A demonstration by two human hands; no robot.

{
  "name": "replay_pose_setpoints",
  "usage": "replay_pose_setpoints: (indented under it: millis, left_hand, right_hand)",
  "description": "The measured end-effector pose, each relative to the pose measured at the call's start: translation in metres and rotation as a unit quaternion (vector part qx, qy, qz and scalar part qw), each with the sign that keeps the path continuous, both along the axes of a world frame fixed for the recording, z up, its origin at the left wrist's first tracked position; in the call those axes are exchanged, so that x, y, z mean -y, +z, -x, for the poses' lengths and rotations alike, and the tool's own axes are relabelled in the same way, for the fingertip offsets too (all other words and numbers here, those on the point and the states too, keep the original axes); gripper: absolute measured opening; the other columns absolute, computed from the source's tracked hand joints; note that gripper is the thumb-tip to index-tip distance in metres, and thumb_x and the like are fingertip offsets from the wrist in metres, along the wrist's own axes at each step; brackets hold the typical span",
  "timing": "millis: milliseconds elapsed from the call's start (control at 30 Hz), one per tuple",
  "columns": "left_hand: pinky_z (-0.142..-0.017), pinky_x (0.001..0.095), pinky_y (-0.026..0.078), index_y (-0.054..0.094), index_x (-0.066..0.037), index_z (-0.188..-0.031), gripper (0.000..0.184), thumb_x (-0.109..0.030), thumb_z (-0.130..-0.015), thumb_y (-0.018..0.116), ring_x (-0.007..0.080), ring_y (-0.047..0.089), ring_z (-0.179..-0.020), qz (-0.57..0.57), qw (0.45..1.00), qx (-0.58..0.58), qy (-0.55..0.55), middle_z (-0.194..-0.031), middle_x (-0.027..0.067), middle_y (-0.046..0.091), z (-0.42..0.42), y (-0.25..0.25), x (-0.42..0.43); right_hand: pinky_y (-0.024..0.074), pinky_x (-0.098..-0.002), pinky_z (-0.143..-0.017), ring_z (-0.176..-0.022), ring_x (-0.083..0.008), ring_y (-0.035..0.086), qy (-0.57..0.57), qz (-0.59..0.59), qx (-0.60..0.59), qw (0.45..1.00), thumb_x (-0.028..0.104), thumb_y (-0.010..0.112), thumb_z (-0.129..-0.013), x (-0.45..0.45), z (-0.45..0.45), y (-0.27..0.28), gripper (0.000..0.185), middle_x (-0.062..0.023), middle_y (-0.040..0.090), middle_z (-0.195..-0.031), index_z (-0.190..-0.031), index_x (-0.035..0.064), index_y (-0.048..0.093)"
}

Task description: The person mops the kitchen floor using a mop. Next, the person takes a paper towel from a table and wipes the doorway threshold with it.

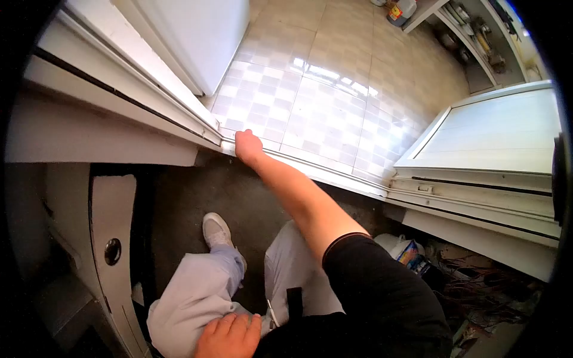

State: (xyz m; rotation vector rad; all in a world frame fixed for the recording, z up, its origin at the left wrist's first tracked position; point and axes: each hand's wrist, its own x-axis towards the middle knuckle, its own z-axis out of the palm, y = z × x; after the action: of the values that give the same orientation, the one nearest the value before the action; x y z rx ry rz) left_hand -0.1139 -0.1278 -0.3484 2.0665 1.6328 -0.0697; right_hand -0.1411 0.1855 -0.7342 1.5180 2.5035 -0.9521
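My right hand reaches forward at the end of a bare forearm and touches or hovers over the white door track, near its left end. Its fingers are curled; whatever they hold, if anything, is hidden beneath them. Lower down, my left hand lies flat on my light grey trousers, fingers stretched out and holding nothing. One pale shoe stands on the dark floor below the sill.
Beyond the track lies a shiny tiled floor. A white cabinet-like panel stands at upper left, a white-framed door panel at right. Shelves with pots and a bottle are farther back. Clutter lies at lower right.
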Motion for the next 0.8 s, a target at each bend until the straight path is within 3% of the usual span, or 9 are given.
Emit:
replay_pose_setpoints:
  millis: [100, 167, 233, 300, 333, 433, 500, 567, 800]
  left_hand:
    - [-0.079, 0.0311, 0.047, 0.060, -0.007, -0.113, 0.035, -0.014, -0.079, 0.055, 0.0198, 0.058, -0.096, -0.002, 1.000, -0.004, -0.001, -0.098, 0.0055, 0.060, 0.001, 0.000, 0.004]
    - [-0.079, 0.0314, 0.047, 0.060, -0.006, -0.112, 0.035, -0.013, -0.079, 0.055, 0.0206, 0.058, -0.095, -0.003, 1.000, -0.006, 0.005, -0.098, 0.0067, 0.060, 0.003, 0.003, 0.002]
    - [-0.078, 0.0319, 0.047, 0.060, -0.006, -0.112, 0.035, -0.013, -0.079, 0.055, 0.0213, 0.059, -0.094, 0.004, 1.000, 0.013, 0.010, -0.099, 0.0077, 0.060, 0.002, 0.006, 0.003]
    - [-0.078, 0.0323, 0.048, 0.059, -0.005, -0.112, 0.035, -0.013, -0.079, 0.055, 0.0220, 0.059, -0.094, 0.005, 0.999, 0.017, 0.027, -0.099, 0.0084, 0.060, 0.002, 0.003, 0.007]
    - [-0.078, 0.0326, 0.048, 0.059, -0.005, -0.112, 0.035, -0.013, -0.078, 0.055, 0.0223, 0.059, -0.093, 0.006, 0.999, 0.018, 0.034, -0.100, 0.0087, 0.060, 0.001, 0.003, 0.008]
    - [-0.078, 0.0324, 0.048, 0.060, -0.005, -0.111, 0.034, -0.013, -0.078, 0.055, 0.0226, 0.059, -0.093, -0.007, 0.999, 0.024, 0.029, -0.100, 0.0088, 0.060, 0.002, 0.007, -0.002]
    - [-0.078, 0.0324, 0.048, 0.060, -0.005, -0.111, 0.033, -0.013, -0.079, 0.055, 0.0227, 0.059, -0.093, 0.003, 1.000, 0.016, 0.026, -0.100, 0.0090, 0.060, 0.001, 0.005, -0.003]
    - [-0.078, 0.0326, 0.048, 0.060, -0.006, -0.111, 0.032, -0.013, -0.080, 0.055, 0.0226, 0.059, -0.093, 0.023, 0.999, 0.012, 0.023, -0.100, 0.0089, 0.060, 0.001, 0.004, -0.004]
    - [-0.078, 0.0348, 0.048, 0.058, -0.006, -0.110, 0.029, -0.016, -0.083, 0.055, 0.0227, 0.059, -0.095, 0.102, 0.993, 0.028, 0.048, -0.103, 0.0072, 0.061, -0.001, -0.003, -0.001]
  right_hand:
    - [0.0550, -0.0407, -0.074, -0.087, -0.0316, 0.063, -0.221, 0.190, -0.265, 0.919, -0.002, 0.057, -0.082, -0.031, 0.025, -0.070, 0.018, -0.0191, 0.057, -0.100, -0.099, -0.0001, 0.055]
    - [0.0571, -0.0393, -0.073, -0.084, -0.0274, 0.062, -0.431, 0.314, -0.642, 0.551, -0.002, 0.056, -0.086, -0.054, 0.010, -0.036, 0.019, -0.0163, 0.057, -0.096, -0.103, -0.0015, 0.049]
    - [0.0579, -0.0408, -0.074, -0.085, -0.0279, 0.063, -0.494, 0.304, -0.718, 0.386, -0.002, 0.053, -0.089, -0.079, -0.021, -0.028, 0.019, -0.0171, 0.058, -0.095, -0.106, -0.0032, 0.044]
    - [0.0577, -0.0409, -0.074, -0.086, -0.0279, 0.063, -0.490, 0.296, -0.639, 0.514, 0.003, 0.052, -0.092, -0.083, -0.044, -0.021, 0.018, -0.0186, 0.058, -0.098, -0.106, -0.0044, 0.044]
    - [0.0571, -0.0375, -0.073, -0.087, -0.0246, 0.063, -0.466, 0.266, -0.564, 0.627, 0.004, 0.054, -0.090, -0.078, -0.046, -0.020, 0.017, -0.0180, 0.059, -0.098, -0.104, -0.0040, 0.048]
    - [0.0540, -0.0365, -0.074, -0.087, -0.0264, 0.063, -0.184, 0.184, -0.289, 0.921, 0.006, 0.057, -0.086, -0.047, -0.039, -0.007, 0.016, -0.0185, 0.059, -0.102, -0.101, -0.0005, 0.054]
    - [0.0497, -0.0386, -0.076, -0.087, -0.0331, 0.060, 0.057, -0.039, -0.277, 0.958, 0.008, 0.058, -0.081, -0.026, -0.011, -0.025, 0.018, -0.0177, 0.058, -0.102, -0.099, 0.0049, 0.058]
    - [0.0463, -0.0434, -0.078, -0.089, -0.0399, 0.055, 0.030, -0.001, -0.258, 0.966, 0.009, 0.060, -0.079, 0.001, 0.005, -0.010, 0.018, -0.0181, 0.055, -0.099, -0.097, 0.0070, 0.059]
    - [0.0472, -0.0457, -0.080, -0.093, -0.0398, 0.057, 0.026, -0.003, -0.264, 0.964, 0.016, 0.051, -0.083, 0.010, 0.010, -0.025, 0.019, -0.0206, 0.055, -0.100, -0.097, 0.0047, 0.057]
